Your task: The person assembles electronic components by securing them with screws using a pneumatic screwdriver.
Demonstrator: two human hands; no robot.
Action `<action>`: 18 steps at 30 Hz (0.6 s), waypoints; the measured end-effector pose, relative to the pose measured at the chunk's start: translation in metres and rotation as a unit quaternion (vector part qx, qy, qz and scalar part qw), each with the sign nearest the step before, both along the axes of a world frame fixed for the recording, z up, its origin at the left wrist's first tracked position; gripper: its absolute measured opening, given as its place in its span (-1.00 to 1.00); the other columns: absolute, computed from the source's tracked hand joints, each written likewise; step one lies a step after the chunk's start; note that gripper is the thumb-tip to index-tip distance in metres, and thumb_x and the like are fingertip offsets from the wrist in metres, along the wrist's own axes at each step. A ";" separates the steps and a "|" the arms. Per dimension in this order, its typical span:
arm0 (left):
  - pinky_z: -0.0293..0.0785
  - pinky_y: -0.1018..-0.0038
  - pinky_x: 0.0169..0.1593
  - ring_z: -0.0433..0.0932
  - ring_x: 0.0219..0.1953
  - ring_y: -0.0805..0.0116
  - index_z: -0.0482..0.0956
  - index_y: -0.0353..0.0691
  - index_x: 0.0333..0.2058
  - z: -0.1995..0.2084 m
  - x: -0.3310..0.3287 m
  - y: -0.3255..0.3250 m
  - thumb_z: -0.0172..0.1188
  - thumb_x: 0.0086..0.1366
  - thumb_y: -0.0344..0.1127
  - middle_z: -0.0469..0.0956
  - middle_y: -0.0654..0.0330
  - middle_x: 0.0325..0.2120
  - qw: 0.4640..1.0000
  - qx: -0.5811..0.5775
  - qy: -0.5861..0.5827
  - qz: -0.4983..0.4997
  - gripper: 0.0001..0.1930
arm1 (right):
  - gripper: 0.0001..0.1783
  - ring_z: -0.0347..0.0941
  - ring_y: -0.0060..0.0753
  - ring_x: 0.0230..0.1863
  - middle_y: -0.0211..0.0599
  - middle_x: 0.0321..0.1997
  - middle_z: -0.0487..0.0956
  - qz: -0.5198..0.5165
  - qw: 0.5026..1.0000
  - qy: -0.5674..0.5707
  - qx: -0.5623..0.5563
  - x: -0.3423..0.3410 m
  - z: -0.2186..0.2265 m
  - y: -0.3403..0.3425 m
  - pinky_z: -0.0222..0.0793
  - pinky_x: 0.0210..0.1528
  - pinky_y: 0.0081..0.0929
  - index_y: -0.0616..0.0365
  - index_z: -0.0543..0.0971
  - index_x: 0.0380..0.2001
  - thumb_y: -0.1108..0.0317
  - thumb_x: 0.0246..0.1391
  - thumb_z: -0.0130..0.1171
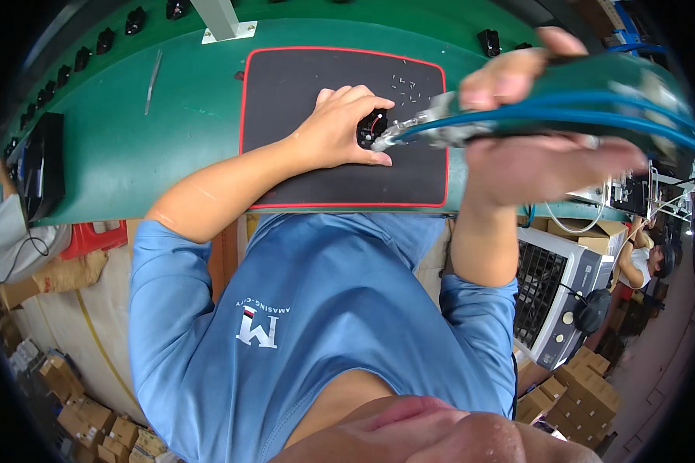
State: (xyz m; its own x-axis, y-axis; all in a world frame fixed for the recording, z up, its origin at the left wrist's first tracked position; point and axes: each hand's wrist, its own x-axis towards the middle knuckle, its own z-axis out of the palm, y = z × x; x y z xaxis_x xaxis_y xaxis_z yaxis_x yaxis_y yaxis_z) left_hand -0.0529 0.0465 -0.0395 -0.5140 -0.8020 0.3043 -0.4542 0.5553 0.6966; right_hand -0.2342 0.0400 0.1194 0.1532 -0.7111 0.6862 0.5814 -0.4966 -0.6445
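far left: a co-worker's pale sleeve point(8, 235) at the rim of the view, next to a black box point(45, 166) standing on the green counter point(131, 147). a row of small black parts point(62, 73) runs along the counter's far edge, and a thin metal strip point(154, 81) lies loose on the green.

centre: black mat with a red border point(301, 85) on the counter. left hand point(340, 127) rests on the mat, fingers curled and pressed around a small black component point(372, 128), thumb along its near side, pinning it in place. a scatter of tiny screws point(405, 86) lies on the mat just beyond the component.

right: right hand point(533, 147) is wrapped around a green power screwdriver point(594, 100) with blue hoses point(564, 116) along its body, fingers closed over the top, thumb underneath. the metal tip point(390, 137) meets the component between the left fingers.

lower right, off the counter: a white fan unit point(556, 301), cardboard boxes point(587, 386), another person point(645, 262) seated beyond.
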 end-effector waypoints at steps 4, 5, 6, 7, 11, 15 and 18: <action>0.16 0.26 0.06 0.44 0.02 0.15 0.51 -0.06 0.13 0.002 -0.001 0.002 0.59 -0.13 0.15 0.50 0.22 -0.11 1.000 0.000 0.010 -0.016 -0.15 | 0.33 0.45 -0.36 -0.56 -0.18 -0.47 0.53 -0.066 0.997 0.024 -0.034 0.000 0.040 0.010 0.47 -0.48 -0.43 0.39 0.39 0.15 -0.81 -0.06 -0.35; 0.15 0.27 0.06 0.44 0.03 0.16 0.51 -0.05 0.14 0.004 -0.004 0.001 0.59 -0.13 0.15 0.50 0.23 -0.11 0.999 0.004 0.008 -0.031 -0.15 | 0.24 0.43 -0.38 -0.61 -0.21 -0.54 0.50 -0.103 0.994 0.021 -0.001 0.005 0.041 0.012 0.44 -0.54 -0.46 0.37 0.42 0.05 -0.76 0.02 -0.38; 0.15 0.27 0.06 0.44 0.03 0.16 0.51 -0.05 0.14 -0.001 0.003 0.003 0.59 -0.13 0.15 0.50 0.23 -0.11 1.000 0.004 0.004 -0.013 -0.15 | 0.16 0.41 -0.41 -0.66 -0.24 -0.61 0.46 -0.113 0.993 0.013 0.032 0.021 0.035 0.010 0.42 -0.61 -0.49 0.35 0.45 -0.05 -0.71 0.09 -0.41; 0.14 0.27 0.06 0.44 0.02 0.17 0.51 -0.05 0.14 -0.003 0.002 0.005 0.59 -0.14 0.16 0.50 0.23 -0.11 1.000 -0.017 0.011 -0.012 -0.14 | 0.10 0.39 -0.44 -0.71 -0.27 -0.68 0.43 -0.141 0.988 0.010 0.066 0.033 0.034 0.014 0.40 -0.67 -0.52 0.34 0.48 -0.14 -0.66 0.16 -0.44; 0.15 0.26 0.05 0.44 0.01 0.20 0.52 -0.07 0.10 -0.003 -0.002 0.005 0.59 -0.14 0.17 0.51 0.26 -0.11 0.999 -0.035 0.036 -0.012 -0.16 | 0.11 0.39 -0.47 -0.74 -0.25 -0.66 0.47 -0.209 0.965 -0.017 0.156 0.041 -0.003 0.005 0.44 -0.68 -0.52 0.38 0.48 -0.06 -0.65 0.17 -0.36; 0.16 0.24 0.04 0.44 0.00 0.20 0.53 -0.07 0.06 -0.002 -0.001 0.005 0.58 -0.13 0.18 0.51 0.25 -0.12 0.999 -0.038 0.033 -0.015 -0.20 | 0.32 0.42 -0.36 -0.62 -0.20 -0.55 0.50 -0.115 0.992 0.044 0.038 0.024 -0.026 -0.006 0.44 -0.53 -0.47 0.37 0.42 0.07 -0.83 -0.07 -0.42; 0.16 0.24 0.05 0.44 -0.01 0.19 0.53 -0.07 0.06 -0.004 -0.001 0.005 0.57 -0.12 0.19 0.51 0.25 -0.13 0.999 -0.038 0.025 -0.016 -0.20 | 0.31 0.42 -0.36 -0.63 -0.21 -0.56 0.50 -0.104 0.993 0.030 0.038 0.024 -0.033 -0.006 0.43 -0.55 -0.48 0.36 0.43 0.05 -0.83 -0.08 -0.43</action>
State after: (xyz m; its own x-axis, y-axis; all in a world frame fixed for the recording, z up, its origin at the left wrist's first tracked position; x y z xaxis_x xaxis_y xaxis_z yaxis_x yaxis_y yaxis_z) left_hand -0.0535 0.0519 -0.0436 -0.5221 -0.7587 0.3895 -0.4011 0.6215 0.6730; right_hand -0.2098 0.0338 0.0868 0.0355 -0.7810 0.6235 0.4310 -0.5509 -0.7146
